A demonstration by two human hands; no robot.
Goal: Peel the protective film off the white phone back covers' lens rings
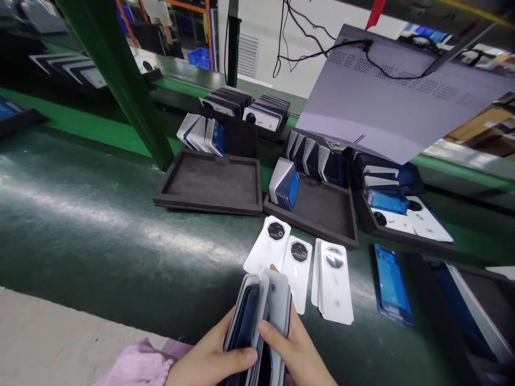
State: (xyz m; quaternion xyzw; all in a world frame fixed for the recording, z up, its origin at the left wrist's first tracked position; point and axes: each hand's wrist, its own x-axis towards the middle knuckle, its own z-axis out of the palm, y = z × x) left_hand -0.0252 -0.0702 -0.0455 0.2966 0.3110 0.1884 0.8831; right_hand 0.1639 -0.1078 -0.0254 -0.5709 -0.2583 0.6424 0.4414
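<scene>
Foam tray point(328, 212) in the middle is holding a packed stack point(284, 187) upright at its left side. The right tray point(388, 234) is carrying flat white panels point(432, 222) plus a blue-filmed bunch point(386, 202), and the far-right tray point(420, 276) is keeping a few leaning panels point(478, 311). Both my hands are gripping a thick bundle of panels point(277, 295) right in front of me, left hand point(213, 348) and right hand point(300, 346) clasping opposite sides, thumbs resting on the panels. Loose phone backs point(338, 292) are lying just beyond on the worktop point(120, 230), their tiny marks coming out too small for reading.
</scene>
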